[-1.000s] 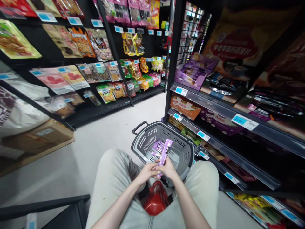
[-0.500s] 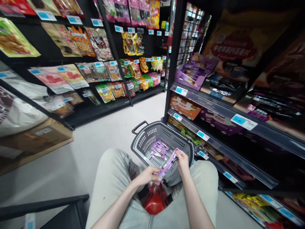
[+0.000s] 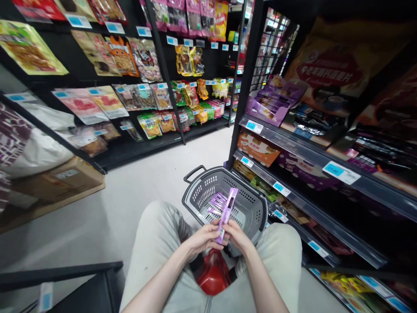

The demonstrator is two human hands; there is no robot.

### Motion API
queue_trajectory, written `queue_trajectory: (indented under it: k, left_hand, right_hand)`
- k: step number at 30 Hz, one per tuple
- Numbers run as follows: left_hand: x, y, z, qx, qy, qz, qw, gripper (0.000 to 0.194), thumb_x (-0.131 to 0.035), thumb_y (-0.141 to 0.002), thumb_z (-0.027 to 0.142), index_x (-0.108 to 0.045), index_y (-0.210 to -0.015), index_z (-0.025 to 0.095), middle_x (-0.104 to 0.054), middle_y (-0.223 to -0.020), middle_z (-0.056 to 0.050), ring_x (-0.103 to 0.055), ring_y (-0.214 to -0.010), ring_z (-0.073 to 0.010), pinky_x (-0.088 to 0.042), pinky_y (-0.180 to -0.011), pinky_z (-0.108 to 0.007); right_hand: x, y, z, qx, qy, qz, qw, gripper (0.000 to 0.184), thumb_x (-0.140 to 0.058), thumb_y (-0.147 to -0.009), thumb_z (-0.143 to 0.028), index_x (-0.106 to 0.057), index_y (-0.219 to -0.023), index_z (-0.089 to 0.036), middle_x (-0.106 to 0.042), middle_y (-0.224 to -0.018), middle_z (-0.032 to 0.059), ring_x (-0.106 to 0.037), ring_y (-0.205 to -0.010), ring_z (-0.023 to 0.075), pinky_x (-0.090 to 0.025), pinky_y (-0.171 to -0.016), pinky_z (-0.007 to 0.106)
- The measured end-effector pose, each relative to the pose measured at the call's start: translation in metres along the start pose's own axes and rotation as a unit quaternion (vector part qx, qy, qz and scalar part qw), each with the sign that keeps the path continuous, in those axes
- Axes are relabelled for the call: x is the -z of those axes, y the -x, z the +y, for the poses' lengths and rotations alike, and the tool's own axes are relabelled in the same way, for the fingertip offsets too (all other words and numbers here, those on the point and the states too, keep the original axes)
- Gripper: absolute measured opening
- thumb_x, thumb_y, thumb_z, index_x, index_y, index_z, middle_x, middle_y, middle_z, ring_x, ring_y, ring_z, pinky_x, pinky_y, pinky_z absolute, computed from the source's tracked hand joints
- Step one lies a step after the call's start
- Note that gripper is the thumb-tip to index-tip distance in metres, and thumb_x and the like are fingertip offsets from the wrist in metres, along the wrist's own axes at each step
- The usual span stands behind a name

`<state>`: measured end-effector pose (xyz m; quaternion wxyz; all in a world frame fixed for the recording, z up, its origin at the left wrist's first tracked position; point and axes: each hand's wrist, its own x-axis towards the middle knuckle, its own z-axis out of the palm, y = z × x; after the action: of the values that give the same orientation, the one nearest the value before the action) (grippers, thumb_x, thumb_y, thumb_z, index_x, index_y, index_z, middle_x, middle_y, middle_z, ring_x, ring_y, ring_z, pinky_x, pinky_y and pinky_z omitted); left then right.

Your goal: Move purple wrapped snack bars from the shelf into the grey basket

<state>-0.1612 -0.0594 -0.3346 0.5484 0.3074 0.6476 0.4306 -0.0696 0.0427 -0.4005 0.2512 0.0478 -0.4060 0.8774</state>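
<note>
Both my left hand and my right hand grip the lower part of a long purple stick packet, whose far end points up and away from me. The packet is held above the near side of a grey shopping basket on the floor between my knees. Inside the basket, several more purple stick packets lie on its slotted bottom, partly hidden behind the held one. My fingers are closed round the packet from either side.
At right, a dark shelf holds an open box of purple packets and an orange carton. Hanging snack bags fill the shelf ahead. A cardboard box stands at left. Something red and shiny sits between my legs.
My right hand has slid down from the packet's far end to beside my left hand. The packet has swung more upright, pointing away from me. The view has shifted slightly left.
</note>
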Motion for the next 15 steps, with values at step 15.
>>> queue_trajectory:
  k: [15]
  left_hand:
    - [0.014, -0.001, -0.023, 0.034, -0.539, 0.136, 0.831, 0.039, -0.056, -0.068, 0.026, -0.064, -0.105, 0.014, -0.065, -0.100, -0.022, -0.058, -0.100, -0.0382, -0.040, -0.086, -0.049]
  right_hand:
    - [0.077, -0.038, 0.034, -0.293, 0.516, 0.388, 0.705, 0.005, -0.062, -0.061, -0.006, -0.059, -0.061, -0.010, -0.062, -0.092, 0.0267, -0.059, -0.096, 0.0385, -0.043, -0.075, 0.053]
